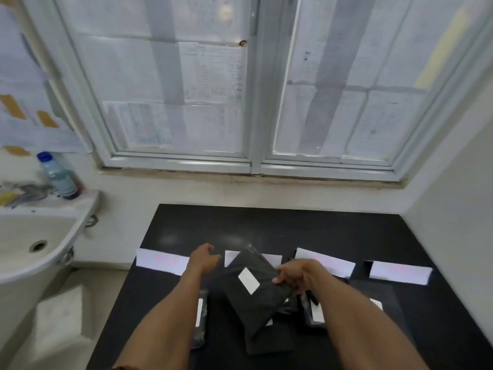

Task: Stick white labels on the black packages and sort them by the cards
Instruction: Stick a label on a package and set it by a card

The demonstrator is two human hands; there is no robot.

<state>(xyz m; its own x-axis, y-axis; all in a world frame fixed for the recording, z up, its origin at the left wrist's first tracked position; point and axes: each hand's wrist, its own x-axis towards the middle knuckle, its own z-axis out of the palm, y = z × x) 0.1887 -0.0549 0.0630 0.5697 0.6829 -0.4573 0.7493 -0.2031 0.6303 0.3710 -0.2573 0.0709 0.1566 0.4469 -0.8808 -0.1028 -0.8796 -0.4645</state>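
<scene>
Black package, white label on its face, tilted, frame centre, above black table. Right hand grips its right edge, fingers curled round. Left hand just left of package, loosely curled, holding nothing. Four white cards in row behind. More packages beneath, lower centre. Sink, bottle at left.

Black package with white label, tilted, before cards

A small washroom-like back room set up for sorting: a white sink, a bottle on its ledge, a paper-covered window, and white cards lined across a black corner worktop.
</scene>
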